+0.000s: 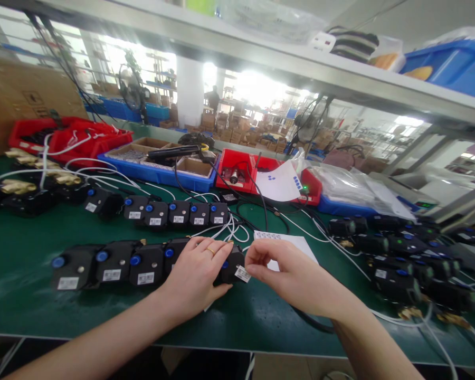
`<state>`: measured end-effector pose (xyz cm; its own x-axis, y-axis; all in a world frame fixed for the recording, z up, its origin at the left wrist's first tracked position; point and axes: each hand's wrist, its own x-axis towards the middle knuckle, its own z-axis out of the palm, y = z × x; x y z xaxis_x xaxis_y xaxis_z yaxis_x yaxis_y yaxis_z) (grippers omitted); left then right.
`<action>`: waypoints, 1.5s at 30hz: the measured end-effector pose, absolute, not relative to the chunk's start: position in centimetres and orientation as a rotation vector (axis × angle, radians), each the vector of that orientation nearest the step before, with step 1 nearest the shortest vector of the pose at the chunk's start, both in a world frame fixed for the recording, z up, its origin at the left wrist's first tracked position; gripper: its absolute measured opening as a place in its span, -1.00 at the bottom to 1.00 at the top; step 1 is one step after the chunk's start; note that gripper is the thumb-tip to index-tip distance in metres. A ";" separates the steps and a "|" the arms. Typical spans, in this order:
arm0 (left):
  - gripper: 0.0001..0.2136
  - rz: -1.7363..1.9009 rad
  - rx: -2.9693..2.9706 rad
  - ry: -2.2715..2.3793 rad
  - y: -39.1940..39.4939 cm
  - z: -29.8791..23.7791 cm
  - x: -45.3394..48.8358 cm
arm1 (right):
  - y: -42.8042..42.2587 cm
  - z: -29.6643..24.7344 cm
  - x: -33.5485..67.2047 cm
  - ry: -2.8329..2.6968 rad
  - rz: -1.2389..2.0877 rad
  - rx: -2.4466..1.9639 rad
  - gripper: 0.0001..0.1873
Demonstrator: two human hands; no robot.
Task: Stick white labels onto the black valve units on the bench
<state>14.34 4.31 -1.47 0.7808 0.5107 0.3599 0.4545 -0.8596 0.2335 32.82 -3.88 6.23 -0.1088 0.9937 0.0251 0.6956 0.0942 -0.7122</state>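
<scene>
My right hand (275, 266) pinches a small white barcode label (243, 273) between thumb and forefinger. The label lies tilted against the front of a black boxy unit with a blue knob (234, 258). My left hand (200, 266) is closed over the black units just left of it, thumb low at their front, fingers across the top; part of those units is hidden beneath it. Further left in the same row stand several matching black units (146, 264), with blue knobs and barcode labels on their fronts. A white sheet (301, 245) with printed marks lies behind my right hand.
Behind stands a second row of black units (178, 214) with white cables. More units (399, 279) crowd the right side. Farther back are a blue divided tray (162, 177), red bins (237, 182) and plastic bags (340, 184). A shelf (261, 47) crosses overhead.
</scene>
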 end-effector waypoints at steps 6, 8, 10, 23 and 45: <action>-0.48 0.652 2.829 0.765 4.3 -1.4 14.3 | -3.8 6.3 32.6 -1.881 0.748 -1.668 -0.83; -0.48 0.651 2.823 0.763 4.3 -1.4 14.3 | -3.7 6.3 32.5 -1.886 0.752 -1.673 -0.83; -0.47 0.643 2.816 0.758 4.3 -1.4 14.3 | -3.7 6.3 32.5 -1.898 0.756 -1.683 -0.83; -0.47 0.649 2.795 0.737 4.5 -1.4 14.1 | -3.5 6.8 32.1 -2.024 0.739 -1.754 -0.82; -0.56 0.525 2.793 0.699 5.0 0.0 14.6 | -2.4 3.3 31.0 -2.586 0.123 -1.620 -0.84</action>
